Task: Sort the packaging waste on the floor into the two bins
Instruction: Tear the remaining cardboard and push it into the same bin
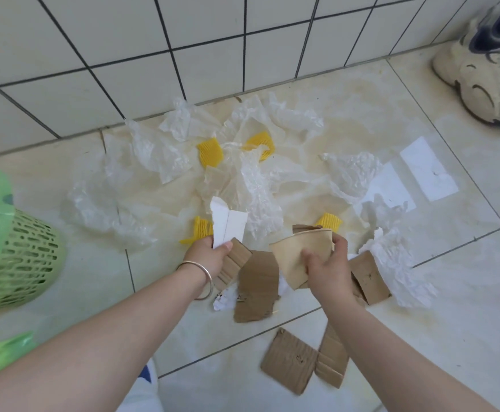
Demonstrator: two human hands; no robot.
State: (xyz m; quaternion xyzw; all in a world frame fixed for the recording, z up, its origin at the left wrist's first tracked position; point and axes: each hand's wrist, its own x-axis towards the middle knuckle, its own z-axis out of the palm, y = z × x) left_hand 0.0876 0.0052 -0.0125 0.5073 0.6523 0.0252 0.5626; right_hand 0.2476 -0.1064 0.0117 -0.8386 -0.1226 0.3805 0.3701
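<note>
My left hand (208,255) grips a white card piece (228,226) together with a strip of corrugated cardboard (234,263). My right hand (326,264) holds a pale brown curved cardboard piece (295,258). Below them more brown cardboard pieces (256,288) lie on the tiled floor, with another cardboard piece (297,359) nearer to me. Crumpled clear plastic film (243,185) and yellow foam nets (210,151) are scattered toward the wall. A green mesh bin (20,263) with a green bag liner stands at the left.
White paper sheets (428,169) lie on the floor at right, with crumpled white paper (397,260) beside the cardboard. Another person's sneaker (486,69) stands at the top right by the tiled wall (153,40). A second green bag edge (2,355) shows at lower left.
</note>
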